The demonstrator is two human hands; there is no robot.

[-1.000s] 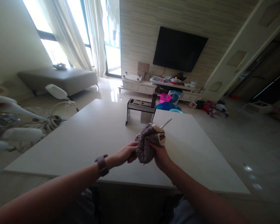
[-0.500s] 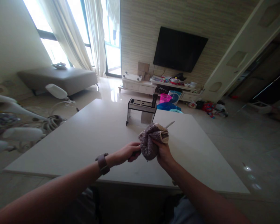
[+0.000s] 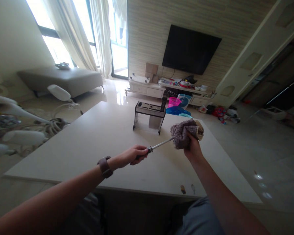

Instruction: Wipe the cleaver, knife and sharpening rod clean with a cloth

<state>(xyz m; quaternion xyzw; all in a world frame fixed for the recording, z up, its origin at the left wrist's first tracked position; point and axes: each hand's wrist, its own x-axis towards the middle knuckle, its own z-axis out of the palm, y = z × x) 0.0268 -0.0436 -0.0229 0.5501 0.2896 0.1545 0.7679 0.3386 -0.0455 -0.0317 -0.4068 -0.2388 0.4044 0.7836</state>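
Observation:
My left hand (image 3: 138, 154) is closed around the dark handle of a sharpening steel (image 3: 163, 143), whose thin metal rod points up and to the right. A bunched brown fluffy cloth (image 3: 182, 133) with a beige edge wraps the far end of the rod, hiding its tip. My right hand (image 3: 193, 147) grips this cloth from below and behind. Beyond both hands stands a knife block (image 3: 149, 109) with a dark frame and clear sides. One black-handled knife (image 3: 163, 103) sits upright in its right end.
The white table (image 3: 83, 153) carries two small items near its front edge, a yellow-and-black one (image 3: 183, 189) and a silvery one (image 3: 193, 188). A pink basket (image 3: 173, 101) stands past the far edge. At left is a lamp with white shades (image 3: 24, 139).
My right hand and the cloth have slid right along the rod toward its tip, baring the part near the handle. My left hand stays almost in place.

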